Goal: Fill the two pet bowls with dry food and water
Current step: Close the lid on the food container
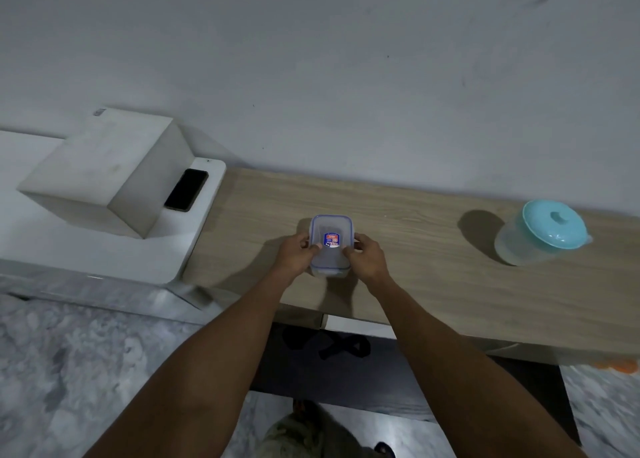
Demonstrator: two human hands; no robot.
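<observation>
A small clear plastic container [330, 227] with a blue-rimmed lid and a blue sticker stands on the wooden counter [415, 270]. My left hand [294, 255] grips its left side, thumb on the lid. My right hand [369, 258] grips its right side, thumb also on the lid. Its contents cannot be made out. A clear plastic jug [540, 234] with a turquoise lid stands on the counter to the right, apart from my hands. No pet bowls are in view.
A white box [104, 173] and a black phone [187, 189] sit on a white surface [173, 249] left of the counter. A plain wall rises behind. Below the counter edge lie a dark mat [346, 378] and marbled floor.
</observation>
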